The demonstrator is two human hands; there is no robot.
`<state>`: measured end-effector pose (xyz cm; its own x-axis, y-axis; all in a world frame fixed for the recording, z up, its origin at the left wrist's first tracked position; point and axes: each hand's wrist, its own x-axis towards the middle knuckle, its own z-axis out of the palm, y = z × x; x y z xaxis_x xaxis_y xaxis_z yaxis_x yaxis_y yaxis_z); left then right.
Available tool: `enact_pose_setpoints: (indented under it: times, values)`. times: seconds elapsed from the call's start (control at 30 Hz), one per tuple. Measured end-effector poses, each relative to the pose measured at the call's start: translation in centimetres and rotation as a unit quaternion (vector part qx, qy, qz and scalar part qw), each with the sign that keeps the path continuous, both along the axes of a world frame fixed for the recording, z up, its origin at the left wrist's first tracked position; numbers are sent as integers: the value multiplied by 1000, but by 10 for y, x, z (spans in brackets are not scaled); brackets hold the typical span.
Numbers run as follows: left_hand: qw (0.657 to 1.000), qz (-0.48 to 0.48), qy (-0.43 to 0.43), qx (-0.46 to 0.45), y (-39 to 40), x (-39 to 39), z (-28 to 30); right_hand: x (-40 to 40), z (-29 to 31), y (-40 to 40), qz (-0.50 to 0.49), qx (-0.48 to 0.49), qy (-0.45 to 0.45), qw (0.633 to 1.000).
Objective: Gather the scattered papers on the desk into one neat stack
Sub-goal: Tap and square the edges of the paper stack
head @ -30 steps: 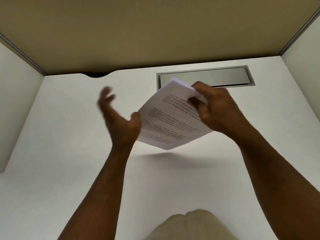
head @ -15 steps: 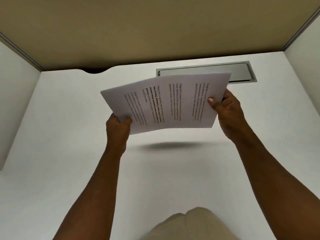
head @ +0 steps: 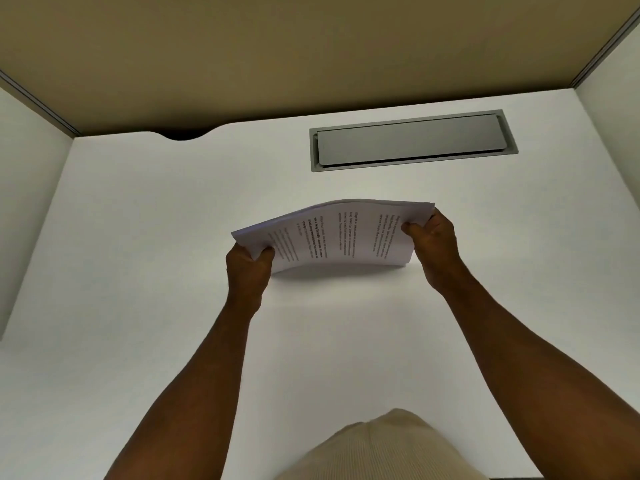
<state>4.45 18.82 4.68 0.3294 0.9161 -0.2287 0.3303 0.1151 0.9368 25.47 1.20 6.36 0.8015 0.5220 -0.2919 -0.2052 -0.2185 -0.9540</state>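
Note:
A stack of white printed papers hangs over the middle of the white desk, bowed upward in the middle. My left hand grips its left short edge, thumb on top. My right hand grips its right short edge, thumb on top as well. The sheets lie together with their edges nearly flush, and the printed lines run sideways to me. The stack's near long edge sits close above the desk; whether it touches I cannot tell. No other loose sheet shows on the desk.
A grey metal cable flap is set into the desk at the back right. White side panels close the desk left and right, with a tan back panel and a dark notch behind.
One second ago only my right hand held the papers and my left hand was open. The left then gripped the left edge, and both hands have lowered the stack toward the desk.

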Motion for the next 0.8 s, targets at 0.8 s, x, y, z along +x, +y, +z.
enact_pose_setpoints:
  times: [0.8]
  values:
    - [999,-2,-35,-18,-1,8,-4,7,-4,-3,-18,38,27,999]
